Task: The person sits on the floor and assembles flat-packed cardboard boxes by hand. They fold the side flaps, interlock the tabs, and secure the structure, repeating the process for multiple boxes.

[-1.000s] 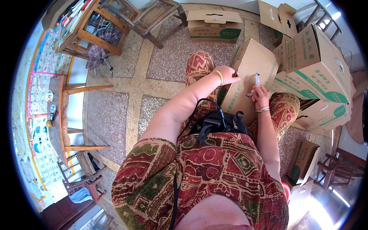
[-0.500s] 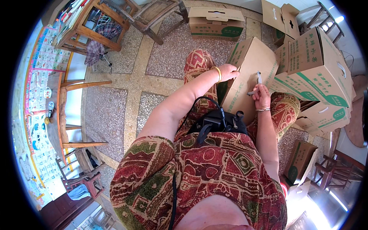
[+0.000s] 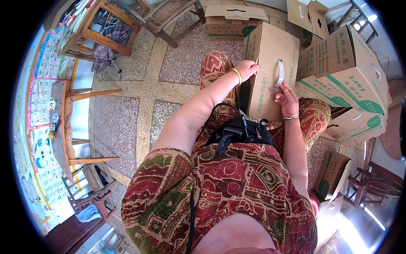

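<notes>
Speckled floor (image 3: 116, 122) disappears behind the carton (image 3: 267, 74) the left hand (image 3: 246, 70) touches, underside unseen.

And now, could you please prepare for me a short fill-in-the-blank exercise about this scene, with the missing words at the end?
1. The printing on the carton that the left hand touches is ____ in colour.
2. Of the two hands, the ____ one is nearer to the pale strap handle.
3. The gold-coloured bangle is on the ____ wrist.
4. The cloth at the picture's lower left is light ____.

Missing words: green; right; left; blue.
</notes>
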`<state>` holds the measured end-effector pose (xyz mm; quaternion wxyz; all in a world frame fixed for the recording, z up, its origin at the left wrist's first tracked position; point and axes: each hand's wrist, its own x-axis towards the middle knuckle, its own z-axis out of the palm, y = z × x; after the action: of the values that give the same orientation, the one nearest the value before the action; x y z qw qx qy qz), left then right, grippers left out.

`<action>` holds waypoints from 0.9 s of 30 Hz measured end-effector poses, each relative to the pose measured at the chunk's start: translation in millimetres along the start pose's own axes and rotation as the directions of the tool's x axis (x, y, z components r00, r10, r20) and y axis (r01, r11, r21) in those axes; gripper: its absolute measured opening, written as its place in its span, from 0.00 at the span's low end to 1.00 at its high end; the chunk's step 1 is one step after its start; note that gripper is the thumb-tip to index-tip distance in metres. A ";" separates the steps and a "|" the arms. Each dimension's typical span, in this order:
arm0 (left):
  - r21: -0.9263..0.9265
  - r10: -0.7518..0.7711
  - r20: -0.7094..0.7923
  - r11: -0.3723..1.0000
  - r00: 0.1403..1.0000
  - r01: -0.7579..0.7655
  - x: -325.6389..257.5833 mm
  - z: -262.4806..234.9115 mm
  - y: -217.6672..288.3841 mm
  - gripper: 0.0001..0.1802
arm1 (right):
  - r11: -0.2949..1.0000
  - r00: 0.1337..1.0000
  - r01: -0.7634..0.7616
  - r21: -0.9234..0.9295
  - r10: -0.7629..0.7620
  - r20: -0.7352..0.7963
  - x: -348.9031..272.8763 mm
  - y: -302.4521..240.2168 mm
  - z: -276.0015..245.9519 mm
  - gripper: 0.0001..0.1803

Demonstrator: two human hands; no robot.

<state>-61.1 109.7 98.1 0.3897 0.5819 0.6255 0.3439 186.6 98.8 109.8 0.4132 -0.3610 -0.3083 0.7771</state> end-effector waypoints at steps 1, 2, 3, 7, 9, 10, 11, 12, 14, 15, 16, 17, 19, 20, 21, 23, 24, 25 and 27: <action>-0.002 -0.005 0.001 1.000 1.000 0.005 -0.6 -1.5 0.8 0.21 | 1.000 1.000 -0.003 0.014 0.003 0.005 -0.2 -0.6 1.1 0.21; -0.003 -0.010 0.001 1.000 1.000 0.010 -1.1 -2.3 1.2 0.20 | 1.000 1.000 -0.006 0.019 0.006 0.024 0.2 -0.4 0.6 0.20; 0.001 0.008 -0.003 1.000 1.000 -0.008 -1.1 -2.4 0.5 0.20 | 1.000 0.999 -0.010 0.024 0.009 0.042 0.8 -0.4 0.4 0.20; 0.063 0.117 -0.039 0.991 0.992 -0.114 0.4 -1.8 -6.0 0.20 | 0.999 0.995 -0.027 0.021 0.025 0.092 0.5 2.2 -4.8 0.19; 0.064 0.138 -0.039 0.989 0.990 -0.135 0.1 -2.2 -8.6 0.21 | 0.997 0.992 -0.039 0.060 0.032 0.122 3.0 3.5 -6.4 0.19; 0.036 0.124 -0.028 0.992 0.992 -0.123 0.2 -3.7 -8.2 0.21 | 0.996 0.990 -0.044 0.075 0.033 0.134 4.9 3.1 -7.9 0.19; 0.055 0.087 -0.009 0.995 0.996 -0.086 -0.1 -5.1 -7.9 0.21 | 0.995 0.993 -0.037 0.089 0.027 0.112 6.2 3.9 -8.9 0.17; 0.030 0.128 -0.002 0.991 0.992 -0.127 -1.0 -5.1 -8.8 0.21 | 0.994 0.993 -0.031 0.109 0.017 0.121 5.5 3.9 -10.9 0.16; -0.009 0.090 0.044 0.996 0.995 -0.089 -1.9 -9.3 -2.8 0.21 | 0.988 0.989 -0.011 0.151 -0.011 0.146 7.3 1.9 -13.7 0.15; -0.022 0.093 0.068 0.996 0.993 -0.091 -4.2 -9.2 -3.9 0.21 | 0.994 0.990 -0.008 0.107 -0.007 0.140 5.7 2.5 -15.0 0.17; -0.033 0.099 0.085 0.995 0.991 -0.097 -6.1 -10.1 -5.1 0.21 | 0.998 0.990 -0.004 0.060 -0.005 0.140 5.2 2.4 -15.6 0.19; -0.048 0.115 0.101 0.993 0.988 -0.111 -5.2 -10.1 -2.6 0.21 | 1.000 0.990 0.009 0.008 -0.010 0.138 6.0 0.0 -17.8 0.22; -0.078 0.102 0.110 0.993 0.989 -0.093 -10.5 -10.2 -2.5 0.21 | 1.000 0.995 0.004 0.016 -0.006 0.101 5.1 1.9 -16.0 0.20; -0.080 0.119 0.117 0.991 0.986 -0.111 -10.9 -8.3 -3.0 0.21 | 1.000 0.997 -0.003 0.010 0.002 0.078 3.9 3.0 -17.4 0.20; -0.068 0.108 0.114 0.993 0.988 -0.101 -9.0 -6.2 -2.8 0.22 | 1.000 0.998 0.001 0.021 -0.003 0.060 3.9 3.7 -18.7 0.19; -0.025 0.068 0.106 0.998 0.992 -0.066 -8.7 -6.4 0.2 0.22 | 1.000 0.997 -0.002 0.020 0.001 0.073 5.2 5.8 -17.2 0.19; -0.009 0.067 0.099 0.998 0.993 -0.066 -6.4 -6.4 0.9 0.22 | 1.000 0.997 -0.003 0.018 0.002 0.077 5.5 7.0 -16.5 0.20; 0.008 0.060 0.091 0.998 0.994 -0.061 -6.0 -6.6 -1.0 0.22 | 1.000 0.997 -0.015 0.020 0.013 0.075 4.1 7.6 -13.3 0.20; 0.039 0.076 0.075 0.996 0.994 -0.079 -4.4 -7.1 -5.0 0.23 | 0.999 0.997 -0.038 0.022 0.036 0.072 2.4 6.9 -7.6 0.20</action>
<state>-69.7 105.0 97.4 0.3865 0.6260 0.5948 0.3241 189.0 99.0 99.6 0.3917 -0.3338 -0.3072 0.8005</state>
